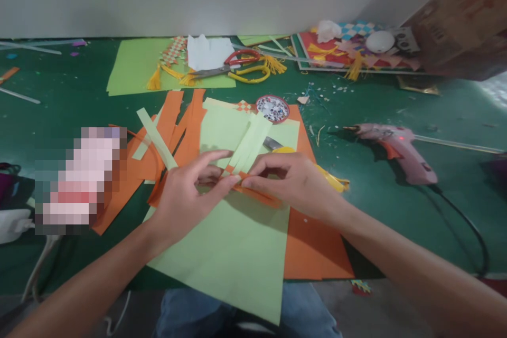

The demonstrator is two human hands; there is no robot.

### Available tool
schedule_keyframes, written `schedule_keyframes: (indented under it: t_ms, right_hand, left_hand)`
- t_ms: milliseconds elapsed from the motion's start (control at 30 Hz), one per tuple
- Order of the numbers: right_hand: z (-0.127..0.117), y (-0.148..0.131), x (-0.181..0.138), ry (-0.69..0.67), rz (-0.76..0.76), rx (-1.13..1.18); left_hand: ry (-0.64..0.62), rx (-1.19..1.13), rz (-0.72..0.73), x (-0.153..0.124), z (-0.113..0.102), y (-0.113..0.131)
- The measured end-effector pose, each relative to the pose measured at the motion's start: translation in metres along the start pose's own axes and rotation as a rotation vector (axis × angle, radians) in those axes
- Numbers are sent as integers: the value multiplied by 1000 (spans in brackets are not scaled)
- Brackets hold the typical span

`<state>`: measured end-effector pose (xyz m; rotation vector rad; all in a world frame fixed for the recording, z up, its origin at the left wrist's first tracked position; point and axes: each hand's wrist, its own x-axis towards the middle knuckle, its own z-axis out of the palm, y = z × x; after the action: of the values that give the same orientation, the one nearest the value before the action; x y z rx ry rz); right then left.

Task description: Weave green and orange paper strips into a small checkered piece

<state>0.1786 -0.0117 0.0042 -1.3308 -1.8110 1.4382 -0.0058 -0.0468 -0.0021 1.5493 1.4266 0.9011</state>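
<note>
Between my two hands is a small weave of paper strips, with light green strips fanning upward and orange strips crossing them at the bottom. My left hand pinches the woven corner from the left, thumb on top. On the other side, my right hand pinches the orange strips between thumb and fingers. Both hands are above a light green paper sheet, which overlaps orange sheets. Yellow-handled scissors lie partly hidden behind my right hand.
A pink glue gun with a lit red light lies right, its cord trailing down. Behind are a dish of googly eyes, red-and-yellow scissors and a tray of crafts. Loose orange strips and a blurred-out object lie left.
</note>
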Motion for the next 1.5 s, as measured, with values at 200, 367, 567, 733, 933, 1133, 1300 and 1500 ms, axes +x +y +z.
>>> schedule_keyframes:
  t_ms: [200,367,567,733,933,1133,1300,1500]
  right_hand:
    - [1,-1,0,-20,-8,-24]
    - [1,-4,0,-22,-14,-8]
    - [0,-3,-1,-23,-61,-11]
    - [0,-3,-1,-33,-26,-3]
    - [0,-4,-1,-67,20,40]
    - [-1,-1,-1,-80,58,10]
    - [-3,2,2,-46,106,147]
    - [-5,1,4,-66,259,463]
  left_hand:
    - [-85,-72,-1,2,0,-1]
    - [-90,-76,-9,2,-2,1]
    - [-106,-65,-34,3,-3,2]
    - [-123,-88,-62,2,-2,3]
    - [-129,-62,-55,0,-4,3]
    - [-125,44,11,0,-2,1]
    - [15,141,177,-4,-1,-2]
    - [103,119,435,-9,2,-5]
